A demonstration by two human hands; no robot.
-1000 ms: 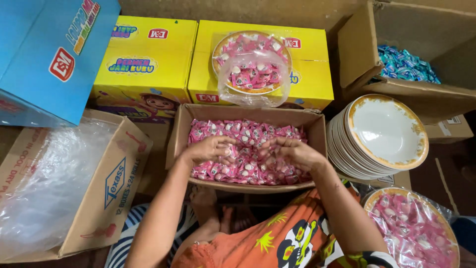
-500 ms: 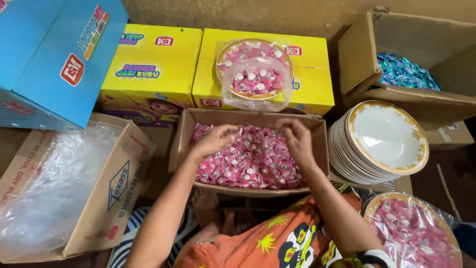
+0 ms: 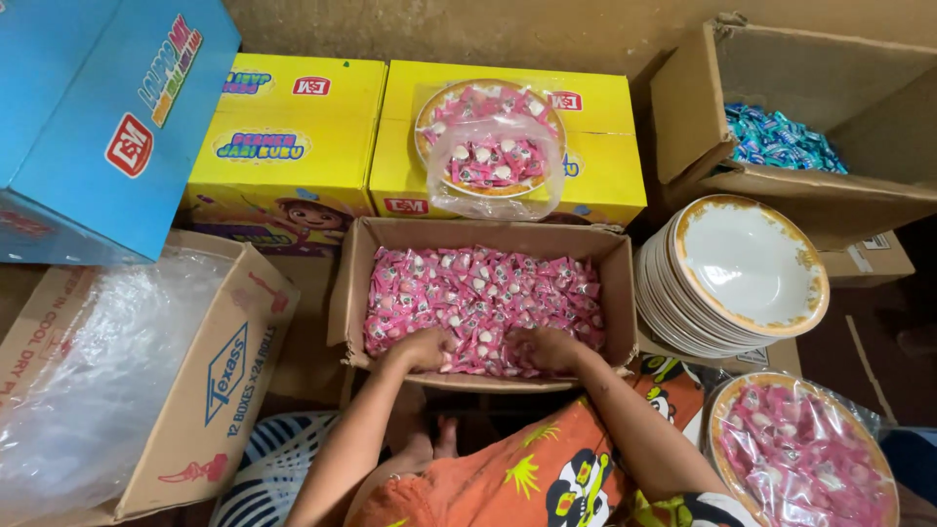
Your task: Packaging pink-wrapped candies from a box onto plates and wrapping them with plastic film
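Wrapped sweets (image 3: pixel 478 298): pink with white patches, in plain brown carton (image 3: pixel 342 303). Two boxes (image 3: pixel 288 146) behind: yellow, multicoloured print. Box (image 3: pixel 88 117) at left: blue. Stacked plates (image 3: pixel 747 268): white, gold-brown patterned rims. Sweets (image 3: pixel 776 141) in far carton: blue. Bagged plate (image 3: pixel 800 459): pink sweets. Garment (image 3: pixel 547 473): orange, yellow and black motifs.

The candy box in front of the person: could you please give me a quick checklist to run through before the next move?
1. Both hands in the candy box: ok, left hand and right hand rest on the pink candies.
2. Candies gripped: cannot tell, fingers are buried.
3. Empty plates at hand: ok, plate stack stands right of the box.
4. Plastic bags at hand: ok, clear bags fill the carton on the left.
5. Filled plate wrapped: ok.
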